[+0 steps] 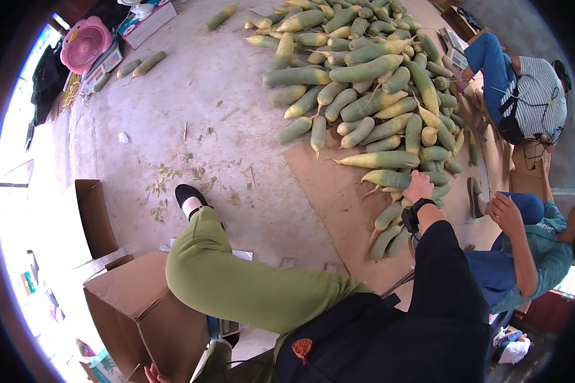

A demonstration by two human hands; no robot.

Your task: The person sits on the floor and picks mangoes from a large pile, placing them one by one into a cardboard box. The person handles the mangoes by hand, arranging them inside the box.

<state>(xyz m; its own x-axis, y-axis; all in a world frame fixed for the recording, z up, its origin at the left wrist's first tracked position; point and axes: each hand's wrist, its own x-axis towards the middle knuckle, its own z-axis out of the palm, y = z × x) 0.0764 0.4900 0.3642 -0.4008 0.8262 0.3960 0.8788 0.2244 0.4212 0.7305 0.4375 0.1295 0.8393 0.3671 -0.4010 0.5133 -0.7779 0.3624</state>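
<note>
A large heap of green radishes (373,67) with pale yellow tips lies on the floor and on flattened cardboard (316,177). My right hand (418,186), with a black watch on its wrist, has its fingers curled on a green radish (388,178) at the near end of the heap. Several more radishes (388,242) lie just below that hand. At the bottom left, only fingertips of my left hand (155,376) show, by the lower edge of a brown cardboard box (148,306); the rest of it is hidden, as is what it may hold.
My bent leg in green trousers (254,287) crosses the middle. Two people (536,95) (532,258) sit at the right, beside the heap. An open box (96,215) stands left. A pink basin (86,44) rests on a scale (100,69) at the upper left, near loose radishes (148,63).
</note>
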